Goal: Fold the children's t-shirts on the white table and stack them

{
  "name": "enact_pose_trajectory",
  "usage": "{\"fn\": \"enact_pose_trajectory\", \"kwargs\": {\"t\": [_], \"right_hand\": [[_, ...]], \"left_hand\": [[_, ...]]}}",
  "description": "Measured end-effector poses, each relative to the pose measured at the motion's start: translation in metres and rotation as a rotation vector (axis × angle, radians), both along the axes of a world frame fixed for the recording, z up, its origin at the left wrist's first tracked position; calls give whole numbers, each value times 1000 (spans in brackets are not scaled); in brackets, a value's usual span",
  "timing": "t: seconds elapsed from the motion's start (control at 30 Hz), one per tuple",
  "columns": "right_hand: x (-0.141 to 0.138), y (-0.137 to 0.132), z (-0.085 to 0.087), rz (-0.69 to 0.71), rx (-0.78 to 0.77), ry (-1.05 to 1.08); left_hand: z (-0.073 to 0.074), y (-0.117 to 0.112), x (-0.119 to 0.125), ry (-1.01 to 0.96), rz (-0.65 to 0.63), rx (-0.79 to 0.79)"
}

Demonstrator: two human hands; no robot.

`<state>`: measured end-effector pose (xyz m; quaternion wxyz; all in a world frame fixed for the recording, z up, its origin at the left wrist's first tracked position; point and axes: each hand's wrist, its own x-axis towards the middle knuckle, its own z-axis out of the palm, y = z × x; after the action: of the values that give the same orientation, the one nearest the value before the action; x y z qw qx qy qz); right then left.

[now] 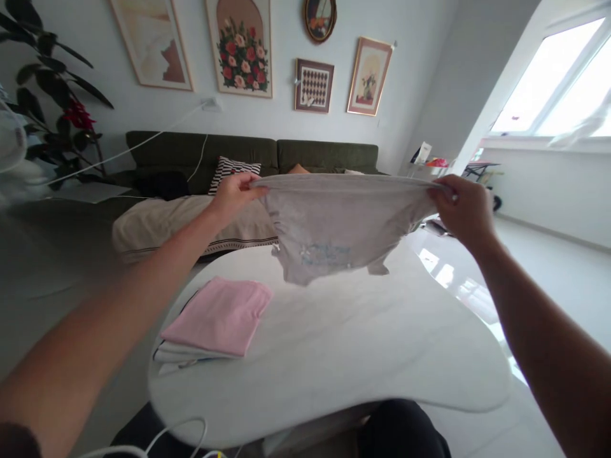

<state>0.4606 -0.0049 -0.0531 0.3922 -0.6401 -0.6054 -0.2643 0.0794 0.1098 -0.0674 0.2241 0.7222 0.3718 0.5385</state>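
Note:
A small grey garment point(334, 222) with a faint blue print hangs stretched in the air above the white table point(344, 343). My left hand point(233, 194) pinches its left top edge. My right hand point(463, 210) is closed on its right top edge. The cloth's lower end dangles just above the tabletop. A stack of folded clothes with a pink piece point(217, 315) on top lies at the table's left side, below my left forearm.
A dark green sofa point(191, 156) with a striped cushion point(231, 170) and a beige blanket point(162, 222) stands behind the table. A plant point(52, 83) stands at far left. Framed pictures hang on the wall. White cables point(162, 439) trail at the near table edge.

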Motion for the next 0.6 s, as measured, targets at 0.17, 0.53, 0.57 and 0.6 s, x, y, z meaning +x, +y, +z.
{"fn": "enact_pose_trajectory", "kwargs": {"t": [0.17, 0.53, 0.57, 0.6], "right_hand": [[16, -29, -75, 143, -79, 50], [19, -91, -313, 247, -820, 133], [20, -95, -320, 273, -898, 146], [21, -97, -323, 300, -968, 161]], "left_hand": [[-60, -32, -5, 283, -115, -63], [-253, -100, -7, 797, -668, -290], [-260, -106, -7, 796, -706, -332], [-266, -109, -7, 794, -744, -386]]}}
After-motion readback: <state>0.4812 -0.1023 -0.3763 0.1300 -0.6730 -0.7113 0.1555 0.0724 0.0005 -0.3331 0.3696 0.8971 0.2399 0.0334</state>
